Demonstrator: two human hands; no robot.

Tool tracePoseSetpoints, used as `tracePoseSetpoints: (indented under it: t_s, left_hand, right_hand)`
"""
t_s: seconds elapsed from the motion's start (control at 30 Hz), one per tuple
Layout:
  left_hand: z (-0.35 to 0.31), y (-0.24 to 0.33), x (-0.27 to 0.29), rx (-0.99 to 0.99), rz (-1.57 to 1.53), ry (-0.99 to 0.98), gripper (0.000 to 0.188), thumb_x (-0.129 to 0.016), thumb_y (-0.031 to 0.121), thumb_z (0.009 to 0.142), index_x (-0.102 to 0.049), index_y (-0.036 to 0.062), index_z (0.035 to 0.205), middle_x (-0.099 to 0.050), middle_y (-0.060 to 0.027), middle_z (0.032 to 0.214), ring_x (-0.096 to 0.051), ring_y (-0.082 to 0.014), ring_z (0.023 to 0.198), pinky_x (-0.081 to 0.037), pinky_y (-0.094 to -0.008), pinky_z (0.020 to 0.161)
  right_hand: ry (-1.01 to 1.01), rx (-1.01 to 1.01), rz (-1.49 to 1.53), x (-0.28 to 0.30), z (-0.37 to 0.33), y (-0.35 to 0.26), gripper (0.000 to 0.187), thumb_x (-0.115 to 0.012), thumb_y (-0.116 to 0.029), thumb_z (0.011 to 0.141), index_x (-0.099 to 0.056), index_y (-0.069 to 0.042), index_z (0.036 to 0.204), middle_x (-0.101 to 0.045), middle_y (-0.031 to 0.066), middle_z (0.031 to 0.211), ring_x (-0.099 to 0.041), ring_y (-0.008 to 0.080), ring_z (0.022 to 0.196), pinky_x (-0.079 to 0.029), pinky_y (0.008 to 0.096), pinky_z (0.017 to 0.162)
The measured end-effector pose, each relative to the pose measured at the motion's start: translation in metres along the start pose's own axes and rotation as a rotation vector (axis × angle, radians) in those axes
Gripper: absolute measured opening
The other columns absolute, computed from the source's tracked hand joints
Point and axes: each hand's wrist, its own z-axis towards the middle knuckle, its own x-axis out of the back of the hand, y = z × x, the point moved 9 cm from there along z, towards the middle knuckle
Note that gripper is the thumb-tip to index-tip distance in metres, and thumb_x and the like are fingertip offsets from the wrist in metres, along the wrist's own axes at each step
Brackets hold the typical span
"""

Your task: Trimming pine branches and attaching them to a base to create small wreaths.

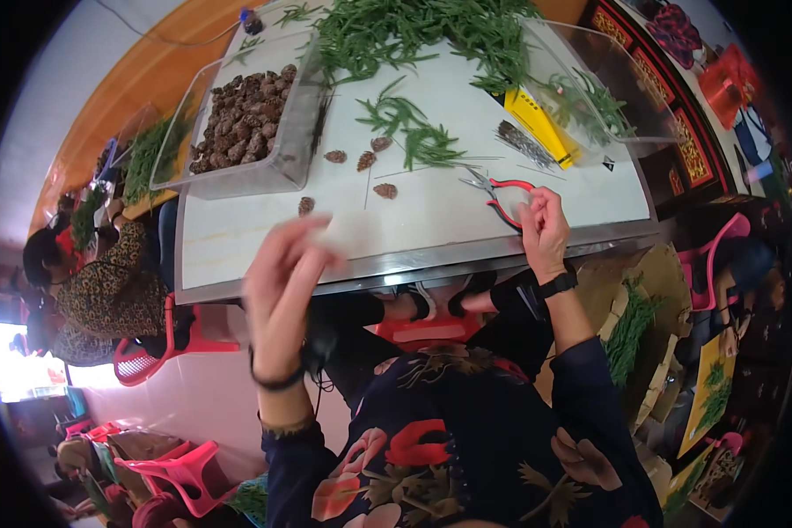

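Observation:
My left hand point(289, 273) is raised over the near edge of the table, left of the middle. Its fingers are smeared by motion, so I cannot make out their closing or anything in them. To the right, my right hand point(547, 233) is closed around the ends of a pair of red-handled pliers point(508, 185); their jaws point left over the white tabletop. Several loose pine cones point(385, 190) lie beyond my left hand. Small green artificial sprigs point(431, 146) rest past them, near some thin dark wires point(466, 159).
A clear plastic bin point(297, 167) of pine cones stands at the left. Behind is a heap of green sprigs point(414, 31); at the right, another clear bin point(647, 132) and a yellow packet point(537, 123) beside a wire bundle point(521, 143). A cardboard box point(669, 299) holds greenery. Other people sit nearby.

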Motion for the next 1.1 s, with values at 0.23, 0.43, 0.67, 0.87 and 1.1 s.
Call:
tracePoseSetpoints:
  t_s: [0.23,0.43,0.67,0.87,1.1]
  left_hand:
    - [0.11,-0.087,-0.066,-0.158,0.794,0.028,0.032,-0.069,0.021,0.085,-0.063,0.0064,0.113,-0.067,-0.01,0.097,-0.064,-0.0217,0.072,-0.051,-0.0331,0.07]
    - [0.148,-0.104,-0.083,-0.213,1.11,0.089,0.027,-0.066,0.024,0.085,-0.065,0.006,0.105,-0.069,-0.0137,0.102,-0.067,-0.0295,0.08,-0.052,-0.0389,0.074]
    - [0.15,-0.114,-0.068,0.0,0.938,0.046,0.033,-0.067,0.033,0.082,-0.068,0.0064,0.101,-0.071,-0.0138,0.093,-0.068,-0.0315,0.088,-0.052,-0.0399,0.075]
    - [0.159,-0.117,-0.086,0.026,1.063,0.045,0.04,-0.068,0.039,0.082,-0.068,0.0026,0.098,-0.071,-0.0145,0.092,-0.068,-0.031,0.081,-0.053,-0.04,0.072]
    - [0.143,-0.087,-0.079,-0.014,0.596,-0.061,0.03,-0.072,0.025,0.085,-0.068,-0.0006,0.099,-0.068,-0.0065,0.08,-0.064,-0.0142,0.069,-0.051,-0.0285,0.061]
  right_hand:
    - [0.062,0.047,-0.026,0.004,0.002,-0.001,0.031,-0.072,-0.018,0.085,-0.058,-0.005,0.109,-0.052,0.0018,0.079,-0.041,0.0093,0.05,-0.036,0.0242,0.049]
    - [0.08,0.062,-0.009,0.006,0.0,-0.002,0.029,-0.072,-0.019,0.085,-0.06,-0.005,0.107,-0.054,0.0028,0.079,-0.042,0.0106,0.05,-0.038,0.0255,0.047]
    - [0.058,0.074,-0.039,0.006,0.001,-0.005,0.028,-0.073,-0.02,0.085,-0.06,-0.006,0.106,-0.055,0.0039,0.079,-0.043,0.0125,0.049,-0.039,0.027,0.046]
    - [0.077,0.081,-0.064,0.007,0.0,-0.007,0.025,-0.07,-0.013,0.087,-0.06,-0.004,0.107,-0.052,0.002,0.078,-0.04,0.0075,0.051,-0.035,0.0231,0.048]
    - [0.132,0.008,0.099,0.015,-0.001,-0.021,0.02,-0.068,-0.012,0.089,-0.06,-0.003,0.105,-0.053,0.0009,0.077,-0.044,0.0064,0.056,-0.038,0.0232,0.05]
